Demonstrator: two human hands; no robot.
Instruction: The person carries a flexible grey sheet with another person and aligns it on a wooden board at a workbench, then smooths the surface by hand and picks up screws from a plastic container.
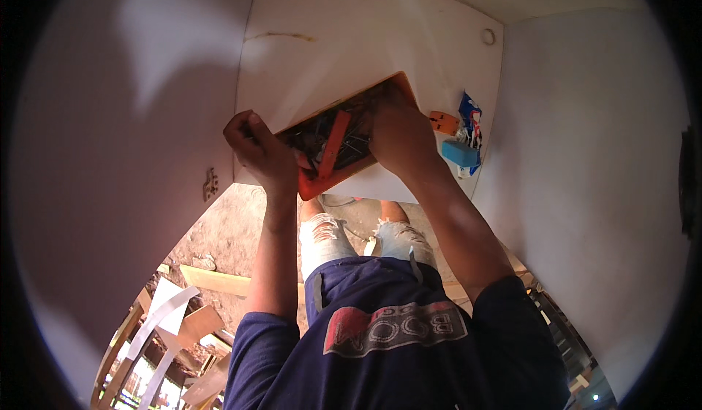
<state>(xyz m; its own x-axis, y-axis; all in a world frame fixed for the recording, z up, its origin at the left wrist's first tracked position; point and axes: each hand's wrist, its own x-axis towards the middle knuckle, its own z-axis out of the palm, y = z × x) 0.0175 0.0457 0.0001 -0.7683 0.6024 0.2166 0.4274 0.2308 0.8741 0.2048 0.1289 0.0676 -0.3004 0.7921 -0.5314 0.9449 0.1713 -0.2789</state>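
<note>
An orange toolbox tray (313,188) with a red-orange divider or handle (334,145) across it lies tilted on the white shelf. Dark and shiny small metal pieces (356,144) fill it, too jumbled to name. My right hand (401,134) reaches down into the tray's right part, its fingers hidden in shadow. At the tray's left end my left hand (256,147) is raised, fingers curled in and thumb along them. Whatever it may hold does not show.
White panels (585,139) rise on both sides of the shelf (314,66). Right of the tray lie an orange piece with dark slots (443,123), a light blue block (459,153) and a blue-and-white packet (470,110). Wood offcuts (201,326) litter the ground at lower left.
</note>
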